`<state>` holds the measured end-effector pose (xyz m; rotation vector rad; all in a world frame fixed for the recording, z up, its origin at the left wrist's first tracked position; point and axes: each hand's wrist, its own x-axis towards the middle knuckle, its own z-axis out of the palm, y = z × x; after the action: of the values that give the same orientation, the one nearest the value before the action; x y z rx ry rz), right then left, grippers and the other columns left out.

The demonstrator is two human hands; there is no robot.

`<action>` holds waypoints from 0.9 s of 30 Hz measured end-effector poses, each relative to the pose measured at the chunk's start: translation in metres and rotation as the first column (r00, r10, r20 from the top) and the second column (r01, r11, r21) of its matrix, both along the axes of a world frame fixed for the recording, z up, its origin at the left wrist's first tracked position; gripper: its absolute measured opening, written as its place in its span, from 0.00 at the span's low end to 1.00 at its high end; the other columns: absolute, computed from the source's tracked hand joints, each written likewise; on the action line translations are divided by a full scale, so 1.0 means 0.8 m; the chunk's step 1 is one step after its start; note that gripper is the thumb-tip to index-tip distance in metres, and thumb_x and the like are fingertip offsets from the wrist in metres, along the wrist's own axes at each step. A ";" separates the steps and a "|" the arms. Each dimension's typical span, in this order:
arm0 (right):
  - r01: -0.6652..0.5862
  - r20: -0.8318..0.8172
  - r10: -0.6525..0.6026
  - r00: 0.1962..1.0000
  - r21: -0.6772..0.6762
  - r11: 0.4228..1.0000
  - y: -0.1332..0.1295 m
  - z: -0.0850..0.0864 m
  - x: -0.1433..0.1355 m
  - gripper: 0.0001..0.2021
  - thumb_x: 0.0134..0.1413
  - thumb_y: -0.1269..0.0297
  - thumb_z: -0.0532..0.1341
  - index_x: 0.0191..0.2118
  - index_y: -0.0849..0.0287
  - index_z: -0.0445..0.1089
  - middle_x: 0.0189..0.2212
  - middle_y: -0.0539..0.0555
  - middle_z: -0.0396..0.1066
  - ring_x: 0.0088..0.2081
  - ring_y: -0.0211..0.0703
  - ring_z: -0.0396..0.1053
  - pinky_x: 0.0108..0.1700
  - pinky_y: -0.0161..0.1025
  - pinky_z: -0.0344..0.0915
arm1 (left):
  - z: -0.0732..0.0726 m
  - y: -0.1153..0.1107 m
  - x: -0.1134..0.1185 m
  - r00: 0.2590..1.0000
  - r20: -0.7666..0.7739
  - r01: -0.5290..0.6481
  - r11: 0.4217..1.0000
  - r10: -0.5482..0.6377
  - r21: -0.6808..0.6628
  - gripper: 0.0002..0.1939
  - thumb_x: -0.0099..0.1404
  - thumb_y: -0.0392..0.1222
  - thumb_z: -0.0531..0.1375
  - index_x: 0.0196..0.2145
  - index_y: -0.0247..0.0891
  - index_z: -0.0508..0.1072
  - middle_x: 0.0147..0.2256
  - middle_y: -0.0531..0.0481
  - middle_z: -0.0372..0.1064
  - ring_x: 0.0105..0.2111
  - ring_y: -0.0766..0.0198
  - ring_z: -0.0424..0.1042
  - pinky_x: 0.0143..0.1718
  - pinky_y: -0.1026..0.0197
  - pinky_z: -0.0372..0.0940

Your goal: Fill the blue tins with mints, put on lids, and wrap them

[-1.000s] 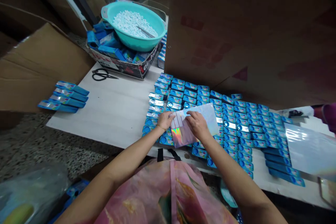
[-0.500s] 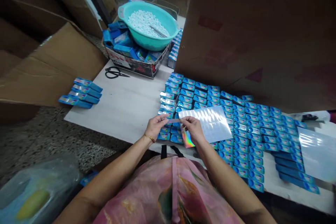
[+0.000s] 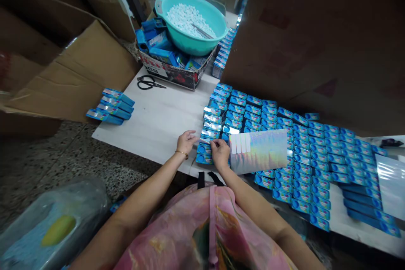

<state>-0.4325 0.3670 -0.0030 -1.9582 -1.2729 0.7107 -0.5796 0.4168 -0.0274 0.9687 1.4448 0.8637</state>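
A small clear sticker strip [image 3: 204, 140] stretches between my two hands, over the left column of blue packets [image 3: 211, 126]. My left hand [image 3: 186, 142] has its fingertips at the strip's left end, with thumb and finger close together. Its right end is pinched by my right hand [image 3: 220, 152], which is low over the packets. Right beside that hand, a shiny sticker sheet [image 3: 262, 152] lies across the packets, with several pale strip shapes near its left end.
Black scissors [image 3: 148, 82] and a group of blue packets [image 3: 112, 106] lie left on the white table [image 3: 152, 122]. Behind, a turquoise bowl [image 3: 190, 44] of white pellets rests on a carton [image 3: 177, 78] of packets. A large cardboard box [image 3: 310, 50] stands behind the rows. Another sheet [image 3: 392, 181] is at right.
The view has swung slightly, so the table appears further right. My hands have brought the strip down over the left column of packets, and my right hand has come away from the sheet's left edge.
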 end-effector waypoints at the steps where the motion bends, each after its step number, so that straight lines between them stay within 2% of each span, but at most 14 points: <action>1: -0.010 0.038 0.010 0.999 0.006 1.000 0.000 -0.001 0.001 0.10 0.49 0.60 0.53 0.28 0.60 0.68 0.26 0.53 0.68 0.28 0.39 0.64 0.34 0.35 0.59 | -0.002 0.001 0.001 1.000 0.006 0.004 1.000 -0.004 0.001 0.22 0.44 0.41 0.62 0.39 0.32 0.68 0.23 0.53 0.67 0.25 0.67 0.67 0.30 0.63 0.62; 4: -0.048 0.152 0.051 0.987 -0.023 0.999 0.001 -0.001 0.000 0.10 0.51 0.61 0.52 0.29 0.59 0.68 0.27 0.54 0.67 0.29 0.40 0.64 0.34 0.35 0.58 | -0.009 0.002 0.003 0.999 0.028 0.033 0.999 -0.032 -0.023 0.23 0.44 0.42 0.62 0.39 0.33 0.67 0.23 0.53 0.68 0.25 0.66 0.68 0.31 0.62 0.63; 9: -0.133 0.379 0.201 0.903 -0.199 0.971 0.004 0.008 0.003 0.11 0.54 0.61 0.50 0.36 0.59 0.66 0.33 0.56 0.67 0.32 0.41 0.65 0.31 0.35 0.57 | -0.021 0.001 0.009 0.999 0.037 0.027 0.998 -0.025 -0.056 0.21 0.45 0.42 0.61 0.39 0.34 0.68 0.25 0.51 0.68 0.26 0.66 0.68 0.30 0.62 0.64; 12: -0.246 0.504 0.348 0.791 -0.258 0.934 -0.002 0.017 0.011 0.12 0.57 0.64 0.47 0.43 0.58 0.64 0.36 0.57 0.66 0.35 0.42 0.64 0.32 0.35 0.57 | -0.033 -0.001 0.008 0.998 -0.063 -0.012 1.000 0.011 -0.018 0.21 0.44 0.40 0.61 0.38 0.34 0.68 0.29 0.50 0.69 0.27 0.66 0.68 0.29 0.63 0.64; 15: -0.397 0.589 0.526 0.614 -0.346 0.850 -0.007 0.023 0.015 0.16 0.56 0.69 0.48 0.49 0.55 0.60 0.37 0.58 0.65 0.36 0.44 0.63 0.33 0.38 0.57 | -0.036 -0.001 0.003 0.978 -0.199 -0.048 0.998 0.055 0.045 0.17 0.47 0.40 0.60 0.37 0.35 0.70 0.30 0.49 0.69 0.29 0.65 0.68 0.32 0.62 0.64; 18: -0.453 0.605 0.619 0.501 -0.426 0.783 -0.008 0.029 0.015 0.20 0.53 0.71 0.49 0.53 0.56 0.56 0.37 0.59 0.64 0.35 0.46 0.63 0.33 0.40 0.58 | -0.013 0.000 0.007 0.940 -0.323 -0.060 0.986 0.109 0.156 0.15 0.52 0.41 0.56 0.38 0.35 0.70 0.32 0.47 0.68 0.29 0.65 0.68 0.33 0.62 0.63; 21: -0.533 0.576 0.650 0.496 -0.389 0.751 -0.009 0.047 0.030 0.18 0.54 0.70 0.49 0.51 0.56 0.60 0.36 0.58 0.64 0.33 0.44 0.63 0.32 0.39 0.59 | 0.030 0.001 0.034 0.934 -0.353 0.069 0.946 0.050 0.316 0.15 0.57 0.43 0.53 0.41 0.37 0.68 0.38 0.45 0.67 0.35 0.63 0.67 0.36 0.62 0.63; 22: -0.558 0.569 0.637 0.519 -0.340 0.758 -0.011 0.056 0.043 0.18 0.54 0.70 0.48 0.50 0.55 0.61 0.36 0.57 0.64 0.34 0.43 0.63 0.33 0.38 0.59 | 0.044 0.002 0.049 0.939 -0.344 0.141 0.924 -0.011 0.356 0.15 0.58 0.44 0.52 0.43 0.37 0.68 0.40 0.45 0.66 0.38 0.63 0.67 0.38 0.62 0.62; 24: -0.544 0.579 0.543 0.609 -0.193 0.817 -0.012 0.076 0.081 0.18 0.56 0.69 0.46 0.50 0.55 0.62 0.37 0.57 0.64 0.36 0.42 0.62 0.36 0.37 0.59 | 0.064 0.007 0.083 0.932 -0.327 0.287 0.870 -0.156 0.402 0.17 0.58 0.45 0.53 0.45 0.38 0.66 0.43 0.45 0.65 0.42 0.62 0.65 0.41 0.62 0.61; 26: -0.448 0.606 0.381 0.698 -0.045 0.893 -0.007 0.093 0.130 0.18 0.57 0.69 0.45 0.51 0.56 0.62 0.39 0.57 0.63 0.39 0.42 0.61 0.40 0.37 0.59 | 0.072 0.014 0.121 0.900 -0.323 0.409 0.820 -0.292 0.400 0.21 0.56 0.47 0.56 0.47 0.38 0.65 0.44 0.45 0.65 0.43 0.61 0.65 0.42 0.61 0.60; 27: -0.402 0.627 0.314 0.713 -0.001 0.916 -0.002 0.098 0.155 0.18 0.57 0.69 0.45 0.51 0.56 0.62 0.40 0.58 0.63 0.41 0.43 0.60 0.41 0.39 0.58 | 0.072 0.019 0.139 0.877 -0.327 0.462 0.800 -0.351 0.382 0.23 0.53 0.47 0.58 0.47 0.37 0.66 0.43 0.45 0.66 0.42 0.60 0.66 0.41 0.61 0.61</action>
<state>-0.3089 0.3652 0.0755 -1.9081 -2.0862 0.1166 -0.4680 0.4320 0.0301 1.7242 1.1728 0.7828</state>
